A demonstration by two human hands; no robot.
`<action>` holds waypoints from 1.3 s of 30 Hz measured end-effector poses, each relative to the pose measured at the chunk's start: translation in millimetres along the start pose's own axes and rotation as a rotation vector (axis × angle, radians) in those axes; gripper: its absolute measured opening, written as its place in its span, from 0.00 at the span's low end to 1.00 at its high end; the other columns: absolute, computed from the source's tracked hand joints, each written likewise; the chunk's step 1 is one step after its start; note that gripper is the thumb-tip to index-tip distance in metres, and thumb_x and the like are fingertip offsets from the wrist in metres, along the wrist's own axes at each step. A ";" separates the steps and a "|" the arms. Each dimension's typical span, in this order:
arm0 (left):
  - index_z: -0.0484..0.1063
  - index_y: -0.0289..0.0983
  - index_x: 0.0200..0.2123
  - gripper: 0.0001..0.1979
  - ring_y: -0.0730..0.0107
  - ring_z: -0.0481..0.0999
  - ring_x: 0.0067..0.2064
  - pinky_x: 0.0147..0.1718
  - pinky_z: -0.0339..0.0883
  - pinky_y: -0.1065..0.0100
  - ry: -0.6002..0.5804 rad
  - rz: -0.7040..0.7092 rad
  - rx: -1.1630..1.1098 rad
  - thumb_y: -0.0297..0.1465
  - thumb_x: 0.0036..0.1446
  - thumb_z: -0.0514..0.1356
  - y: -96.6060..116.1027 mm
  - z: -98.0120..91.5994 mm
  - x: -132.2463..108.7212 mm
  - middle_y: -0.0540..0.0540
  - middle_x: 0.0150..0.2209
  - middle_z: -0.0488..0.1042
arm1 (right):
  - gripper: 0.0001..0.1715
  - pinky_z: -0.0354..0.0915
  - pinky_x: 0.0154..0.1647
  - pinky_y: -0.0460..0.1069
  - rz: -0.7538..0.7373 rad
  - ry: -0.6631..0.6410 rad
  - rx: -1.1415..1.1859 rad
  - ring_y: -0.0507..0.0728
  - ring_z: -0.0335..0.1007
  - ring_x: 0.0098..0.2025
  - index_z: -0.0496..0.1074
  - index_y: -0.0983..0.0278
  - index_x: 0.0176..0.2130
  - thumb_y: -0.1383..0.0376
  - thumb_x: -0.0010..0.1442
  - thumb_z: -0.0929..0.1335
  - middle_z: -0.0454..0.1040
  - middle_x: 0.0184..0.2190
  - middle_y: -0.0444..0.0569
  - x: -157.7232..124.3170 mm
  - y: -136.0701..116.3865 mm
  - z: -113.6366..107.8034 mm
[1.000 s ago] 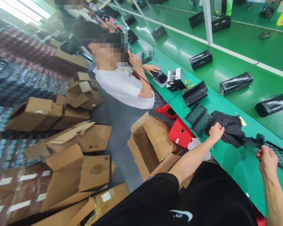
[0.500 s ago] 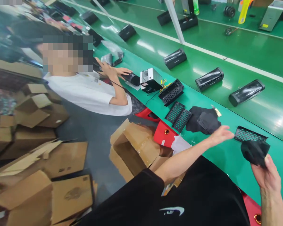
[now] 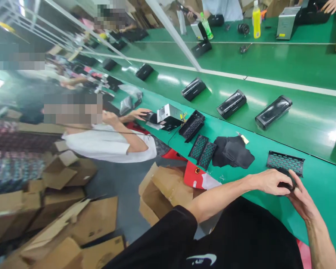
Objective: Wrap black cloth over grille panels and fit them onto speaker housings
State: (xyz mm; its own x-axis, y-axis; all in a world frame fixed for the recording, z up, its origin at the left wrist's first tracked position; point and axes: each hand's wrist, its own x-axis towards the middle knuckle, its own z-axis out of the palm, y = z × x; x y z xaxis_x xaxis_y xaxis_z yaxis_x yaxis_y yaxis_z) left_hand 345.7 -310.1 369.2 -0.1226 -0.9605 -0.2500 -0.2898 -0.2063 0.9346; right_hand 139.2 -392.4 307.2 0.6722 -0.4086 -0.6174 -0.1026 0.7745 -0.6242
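Note:
My left hand [image 3: 270, 181] and my right hand [image 3: 301, 198] meet over the green bench [image 3: 271, 209], both pinching a small piece of black cloth [image 3: 285, 185] between their fingers. Just beyond them lies a black perforated grille [image 3: 285, 163]. A pile of black cloth pieces [image 3: 232, 152] rests further left on the bench, next to two more black grilles [image 3: 203, 147].
A person in a white shirt [image 3: 109, 144] works at the bench to the left, beside a small grey-and-black box [image 3: 169, 116]. Black speaker bodies [image 3: 273, 112] lie on the green conveyor. Open cardboard boxes [image 3: 159, 190] and a red stool [image 3: 197, 175] stand on the floor.
My left hand left the cloth pile and came right to join my right hand on the cloth piece. The view swung right and up.

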 end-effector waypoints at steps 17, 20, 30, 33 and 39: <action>0.79 0.43 0.48 0.13 0.60 0.81 0.47 0.48 0.71 0.63 0.332 -0.529 0.199 0.40 0.70 0.57 -56.3 -12.9 39.8 0.46 0.44 0.83 | 0.28 0.63 0.32 0.55 0.149 0.401 -1.054 0.62 0.67 0.27 0.81 0.60 0.34 0.40 0.49 0.72 0.73 0.22 0.48 84.5 -46.6 -46.0; 0.76 0.44 0.51 0.12 0.54 0.80 0.53 0.54 0.70 0.58 0.269 -0.591 0.381 0.39 0.72 0.57 -65.8 -6.3 46.2 0.43 0.51 0.81 | 0.23 0.65 0.39 0.60 0.198 0.467 -1.268 0.68 0.71 0.32 0.77 0.56 0.29 0.41 0.47 0.73 0.71 0.22 0.51 102.6 -50.5 -48.0; 0.72 0.43 0.60 0.20 0.57 0.74 0.58 0.55 0.71 0.58 0.496 -0.648 0.307 0.40 0.67 0.63 -102.7 -11.0 36.1 0.43 0.57 0.73 | 0.36 0.65 0.43 0.62 -0.203 0.508 -1.403 0.70 0.70 0.44 0.75 0.59 0.48 0.37 0.56 0.63 0.74 0.36 0.56 102.7 -48.3 -68.7; 0.78 0.41 0.46 0.09 0.58 0.74 0.56 0.56 0.69 0.59 0.504 -0.594 0.210 0.38 0.68 0.62 -109.8 -17.2 36.9 0.45 0.50 0.77 | 0.28 0.65 0.44 0.62 -0.180 0.488 -1.345 0.68 0.69 0.40 0.75 0.57 0.37 0.39 0.53 0.65 0.73 0.34 0.55 105.2 -53.4 -67.1; 0.71 0.38 0.48 0.27 0.73 0.71 0.28 0.30 0.65 0.69 0.443 -0.470 -0.523 0.53 0.58 0.67 -87.8 -27.9 19.7 0.53 0.32 0.74 | 0.35 0.64 0.28 0.52 0.055 0.410 -0.599 0.56 0.64 0.25 0.67 0.57 0.35 0.39 0.40 0.80 0.72 0.25 0.43 61.9 -71.8 -42.2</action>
State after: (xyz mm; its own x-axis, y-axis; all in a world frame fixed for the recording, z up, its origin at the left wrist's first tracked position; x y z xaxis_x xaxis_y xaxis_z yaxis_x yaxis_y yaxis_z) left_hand 395.3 -316.2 289.3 0.3175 -0.7145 -0.6235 0.2748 -0.5600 0.7816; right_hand 157.3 -493.7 293.7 0.3380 -0.6160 -0.7115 -0.5908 0.4496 -0.6699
